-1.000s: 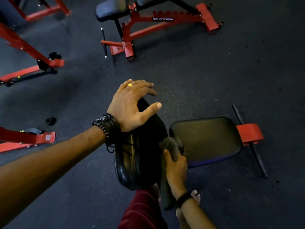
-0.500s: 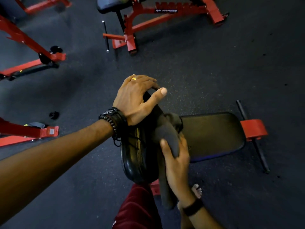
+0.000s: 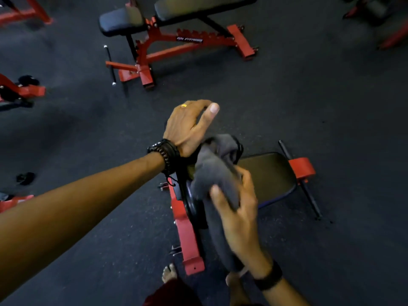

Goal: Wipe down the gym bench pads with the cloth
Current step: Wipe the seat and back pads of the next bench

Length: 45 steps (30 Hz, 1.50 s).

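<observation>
A red-framed gym bench stands right below me. Its black seat pad [image 3: 270,173] lies flat to the right, and its raised back pad [image 3: 192,204] is mostly covered. A grey cloth [image 3: 215,173] is draped over the back pad's upper part. My right hand [image 3: 237,215] presses the cloth against that pad, fingers spread over it. My left hand [image 3: 189,127] sits at the pad's top end, wrist resting there, thumb and fingers curled slightly above it and holding nothing that I can see.
The bench's red frame rail [image 3: 184,230] runs toward my bare feet [image 3: 169,272]. A second red bench with black pads [image 3: 176,38] stands farther away. Red frame parts [image 3: 24,91] lie at the left. Dark rubber floor surrounds everything.
My right hand has slid the cloth up the back pad from its lower edge toward the top. My left hand stays at the pad's top end. The view has shifted back and lower.
</observation>
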Each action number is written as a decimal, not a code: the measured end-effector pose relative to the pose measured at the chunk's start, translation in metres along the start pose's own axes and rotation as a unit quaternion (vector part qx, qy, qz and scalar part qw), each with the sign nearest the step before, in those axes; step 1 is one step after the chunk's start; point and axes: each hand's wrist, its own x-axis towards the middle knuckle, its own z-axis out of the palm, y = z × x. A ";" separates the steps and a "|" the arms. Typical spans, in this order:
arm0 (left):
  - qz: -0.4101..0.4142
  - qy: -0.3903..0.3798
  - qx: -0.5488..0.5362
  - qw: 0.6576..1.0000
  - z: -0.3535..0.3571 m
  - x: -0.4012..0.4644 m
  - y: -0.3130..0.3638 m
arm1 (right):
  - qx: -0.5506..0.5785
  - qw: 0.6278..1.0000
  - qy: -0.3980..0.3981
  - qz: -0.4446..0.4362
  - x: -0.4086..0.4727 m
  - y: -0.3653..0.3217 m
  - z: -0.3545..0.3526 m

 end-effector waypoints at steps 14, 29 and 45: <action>0.043 -0.119 -0.228 0.965 -0.072 -0.010 0.001 | -0.528 0.848 0.034 -0.018 0.055 -0.068 0.084; 0.379 -0.364 0.184 0.831 0.031 -0.030 0.030 | 0.264 0.788 0.250 0.497 -0.063 0.063 0.072; 0.279 -0.407 0.187 0.849 0.030 -0.024 0.039 | 0.060 0.775 0.045 0.628 0.026 0.293 0.062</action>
